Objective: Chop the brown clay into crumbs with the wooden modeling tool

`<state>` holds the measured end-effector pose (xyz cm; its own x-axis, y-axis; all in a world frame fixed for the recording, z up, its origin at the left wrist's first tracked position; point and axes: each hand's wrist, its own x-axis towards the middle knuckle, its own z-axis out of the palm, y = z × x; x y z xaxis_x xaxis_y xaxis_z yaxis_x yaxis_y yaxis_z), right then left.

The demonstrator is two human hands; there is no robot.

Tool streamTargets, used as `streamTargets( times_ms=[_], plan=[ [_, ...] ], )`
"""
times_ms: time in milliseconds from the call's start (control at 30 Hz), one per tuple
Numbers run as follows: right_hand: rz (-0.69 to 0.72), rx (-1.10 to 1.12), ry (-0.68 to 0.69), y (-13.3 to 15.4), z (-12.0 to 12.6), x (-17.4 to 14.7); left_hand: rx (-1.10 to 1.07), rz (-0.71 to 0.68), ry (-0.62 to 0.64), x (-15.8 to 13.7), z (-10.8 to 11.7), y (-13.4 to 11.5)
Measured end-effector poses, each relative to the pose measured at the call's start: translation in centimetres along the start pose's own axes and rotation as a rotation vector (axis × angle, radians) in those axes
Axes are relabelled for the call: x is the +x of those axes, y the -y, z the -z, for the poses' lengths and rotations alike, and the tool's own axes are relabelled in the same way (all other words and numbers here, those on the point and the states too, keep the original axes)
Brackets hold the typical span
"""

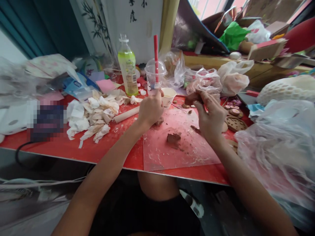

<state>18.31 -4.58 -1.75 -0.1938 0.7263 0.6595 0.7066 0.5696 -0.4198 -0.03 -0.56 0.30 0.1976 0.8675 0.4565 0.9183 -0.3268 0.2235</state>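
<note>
My left hand (pixel 151 109) is closed above the left edge of the clear mat (pixel 157 160), beside a white paper cup (pixel 169 96). Its fingers face away, so what they hold, if anything, is hidden. A pale rolling stick (pixel 126 114) runs up to that hand; I cannot tell whether they touch. Over the mat's right side, my right hand (pixel 209 113) pinches a piece of brown clay (pixel 192 98) between thumb and fingers. A rough lump of brown clay (pixel 173 139) lies mid-mat, with crumbs around it. Below my right hand lies a thin dark tool (pixel 195 129), partly covered.
Crumpled tissues (pixel 95 113) are heaped to the left. Behind stand a green drink bottle (pixel 128 65) and a domed plastic cup (pixel 155 73) with a red straw. Plastic bags (pixel 278 141) crowd the right, near a round patterned piece (pixel 235 123). The red table's (pixel 110 154) front edge is close.
</note>
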Motion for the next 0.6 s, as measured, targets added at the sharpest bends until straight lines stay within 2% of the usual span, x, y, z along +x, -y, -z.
streamTargets(
  times_ms=[167, 267, 333, 433, 500, 533, 567, 600],
  plan=[
    [0.067, -0.061, 0.351, -1.7, -1.5, -0.7, -0.017, 0.007, -0.012, 0.3, -0.6, 0.3],
    [0.030, -0.078, 0.404, -2.3, -2.1, -1.0, -0.159, 0.024, 0.044, 0.8, -0.9, 0.9],
    [0.007, -0.068, 0.391, -2.0, -1.6, -0.9, -0.314, -0.031, 0.186, 1.1, -0.6, 1.4],
    [-0.053, -0.015, 0.240, -0.9, 0.4, -0.2, -0.420, -0.269, 0.516, 1.1, 0.1, 2.1],
    [-0.095, -0.008, -0.020, -0.2, 1.9, 0.3, -0.380, -0.375, 0.685, 1.0, 0.7, 2.3],
    [-0.094, -0.035, -0.194, 0.0, 2.4, 0.6, -0.361, -0.400, 0.738, 0.9, 0.8, 2.4],
    [-0.091, -0.048, -0.254, 0.1, 2.6, 0.7, -0.354, -0.405, 0.762, 0.8, 1.0, 2.4],
    [-0.074, -0.057, -0.224, 0.1, 2.5, 0.7, -0.360, -0.404, 0.766, 0.8, 1.1, 2.4]
  ],
)
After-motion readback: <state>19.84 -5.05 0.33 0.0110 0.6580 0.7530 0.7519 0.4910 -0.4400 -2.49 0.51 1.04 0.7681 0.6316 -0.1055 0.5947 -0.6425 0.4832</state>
